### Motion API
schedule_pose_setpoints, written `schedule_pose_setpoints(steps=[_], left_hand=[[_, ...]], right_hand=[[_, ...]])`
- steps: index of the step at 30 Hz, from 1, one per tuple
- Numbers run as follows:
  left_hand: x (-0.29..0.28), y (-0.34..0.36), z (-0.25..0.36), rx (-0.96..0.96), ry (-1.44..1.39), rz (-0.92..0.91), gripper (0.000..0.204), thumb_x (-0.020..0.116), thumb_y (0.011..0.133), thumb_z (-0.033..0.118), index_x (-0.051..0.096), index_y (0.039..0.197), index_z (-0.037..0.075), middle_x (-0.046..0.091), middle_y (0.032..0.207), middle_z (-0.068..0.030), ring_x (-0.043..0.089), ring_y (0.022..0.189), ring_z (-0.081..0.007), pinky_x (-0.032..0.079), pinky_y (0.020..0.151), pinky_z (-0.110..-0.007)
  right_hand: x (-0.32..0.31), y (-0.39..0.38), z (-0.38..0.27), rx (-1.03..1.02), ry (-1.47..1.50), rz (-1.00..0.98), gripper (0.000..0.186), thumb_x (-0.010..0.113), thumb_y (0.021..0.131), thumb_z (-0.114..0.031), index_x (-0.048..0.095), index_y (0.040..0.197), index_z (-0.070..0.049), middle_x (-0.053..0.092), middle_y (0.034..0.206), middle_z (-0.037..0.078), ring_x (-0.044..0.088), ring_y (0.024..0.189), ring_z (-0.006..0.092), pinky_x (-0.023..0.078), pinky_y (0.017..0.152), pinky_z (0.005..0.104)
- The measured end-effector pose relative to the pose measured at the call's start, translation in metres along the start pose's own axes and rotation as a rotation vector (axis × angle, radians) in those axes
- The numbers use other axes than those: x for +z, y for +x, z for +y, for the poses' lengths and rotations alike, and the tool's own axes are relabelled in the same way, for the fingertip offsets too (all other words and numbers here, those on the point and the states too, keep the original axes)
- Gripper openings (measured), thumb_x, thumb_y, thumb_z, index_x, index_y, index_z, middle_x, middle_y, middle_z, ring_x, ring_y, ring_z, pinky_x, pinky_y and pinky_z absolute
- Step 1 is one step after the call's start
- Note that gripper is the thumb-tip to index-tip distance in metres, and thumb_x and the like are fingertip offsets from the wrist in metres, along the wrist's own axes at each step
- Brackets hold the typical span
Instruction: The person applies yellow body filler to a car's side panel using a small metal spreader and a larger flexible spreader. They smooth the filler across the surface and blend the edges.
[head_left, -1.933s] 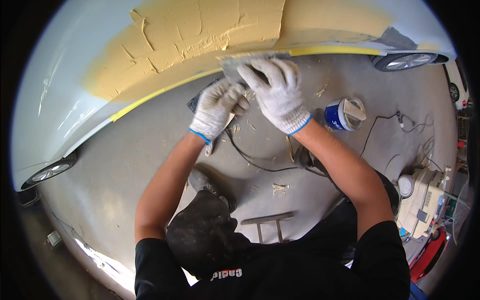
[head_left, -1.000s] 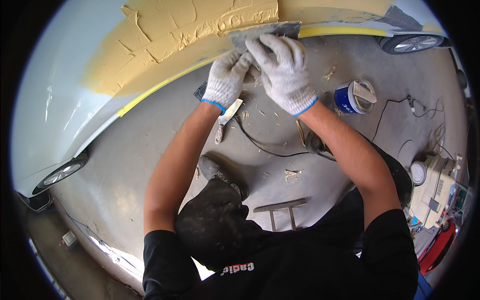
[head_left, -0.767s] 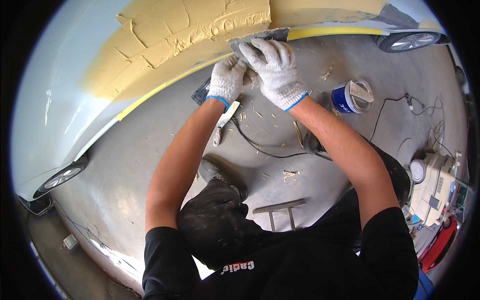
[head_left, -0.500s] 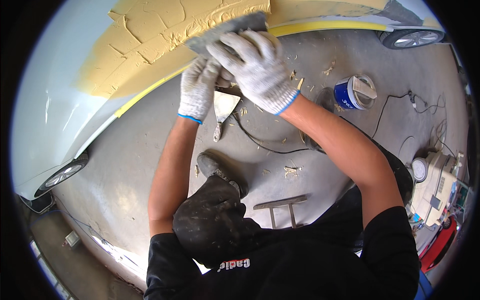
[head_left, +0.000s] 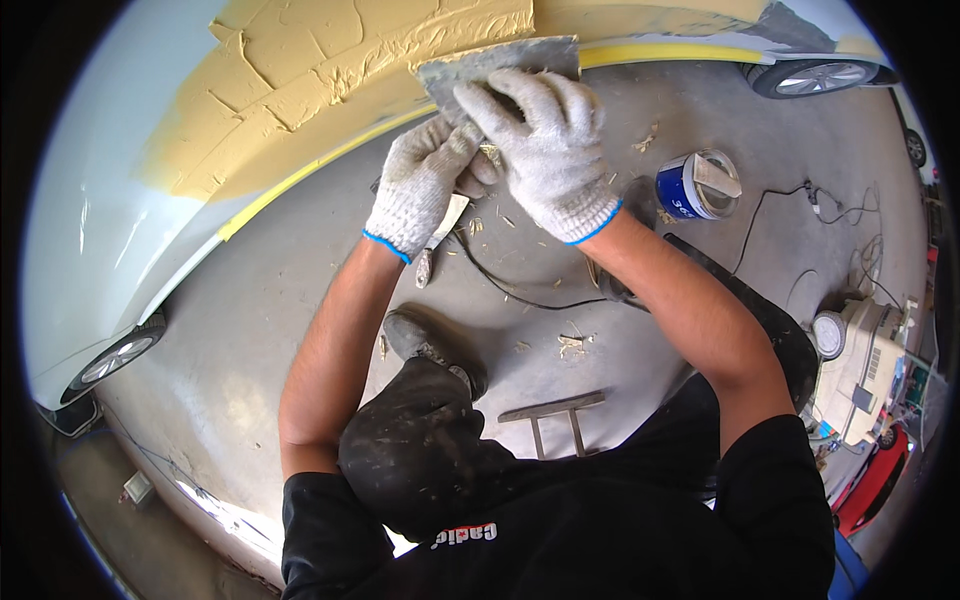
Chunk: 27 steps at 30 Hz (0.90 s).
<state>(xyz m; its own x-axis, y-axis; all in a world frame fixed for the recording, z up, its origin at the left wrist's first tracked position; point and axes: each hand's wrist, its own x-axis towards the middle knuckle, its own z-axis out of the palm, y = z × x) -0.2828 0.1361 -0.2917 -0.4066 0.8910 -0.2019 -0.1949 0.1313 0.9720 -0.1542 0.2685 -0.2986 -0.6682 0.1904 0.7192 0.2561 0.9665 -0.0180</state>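
Both gloved hands work a wide spreader on a car panel.
The right hand (head_left: pixel 545 150) presses the spreader (head_left: pixel 495 68) flat against yellow filler (head_left: pixel 330 70), fingers spread for even pressure; the left hand (head_left: pixel 420 185) grips its lower edge, steadying it.

Grey concrete floor (head_left: pixel 250 330), sunlit, littered.

- Car panel (head_left: pixel 90 230): glossy, smooth pale paint.
- Filler (head_left: pixel 330 70): matt yellow, rough and ridged.
- Spreader (head_left: pixel 500 62): grey, dull, possibly metal.
- Gloves on both hands: white knitted cloth.
- Floor (head_left: pixel 250 330): matt concrete.
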Motion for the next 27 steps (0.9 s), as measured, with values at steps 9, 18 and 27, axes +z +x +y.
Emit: schedule_pose_setpoints(steps=[9, 18, 27], left_hand=[[-0.006, 0.049, -0.046, -0.162, 0.014, 0.094, 0.03, 0.054, 0.114, 0.025, 0.07, 0.099, 0.005, 0.072, 0.084, -0.0029, 0.061, 0.067, -0.0101, 0.052, 0.066, -0.027], [0.003, 0.024, -0.004, 0.023, 0.049, 0.16, 0.03, 0.058, 0.112, 0.025, 0.072, 0.101, 0.002, 0.071, 0.082, -0.0031, 0.062, 0.068, -0.0101, 0.053, 0.065, -0.026], [0.027, -0.044, 0.047, -0.313, -0.041, -0.161, 0.03, 0.063, 0.108, 0.031, 0.07, 0.099, 0.003, 0.067, 0.072, -0.007, 0.06, 0.056, -0.0134, 0.05, 0.054, -0.029]], right_hand=[[0.048, -0.02, 0.028, -0.032, -0.003, -0.093, 0.058, 0.068, 0.083, -0.029, 0.068, 0.14, -0.03, 0.058, 0.139, -0.005, 0.052, 0.124, 0.0245, 0.043, 0.11, 0.0505], [0.026, 0.002, 0.014, -0.024, -0.016, 0.038, 0.056, 0.069, 0.083, -0.03, 0.068, 0.139, -0.03, 0.057, 0.137, -0.004, 0.052, 0.122, 0.024, 0.043, 0.109, 0.0482], [-0.09, -0.029, 0.005, -0.056, -0.009, -0.339, 0.04, 0.062, 0.091, -0.025, 0.07, 0.13, -0.019, 0.065, 0.118, 0.001, 0.061, 0.109, 0.0259, 0.054, 0.089, 0.0425]])
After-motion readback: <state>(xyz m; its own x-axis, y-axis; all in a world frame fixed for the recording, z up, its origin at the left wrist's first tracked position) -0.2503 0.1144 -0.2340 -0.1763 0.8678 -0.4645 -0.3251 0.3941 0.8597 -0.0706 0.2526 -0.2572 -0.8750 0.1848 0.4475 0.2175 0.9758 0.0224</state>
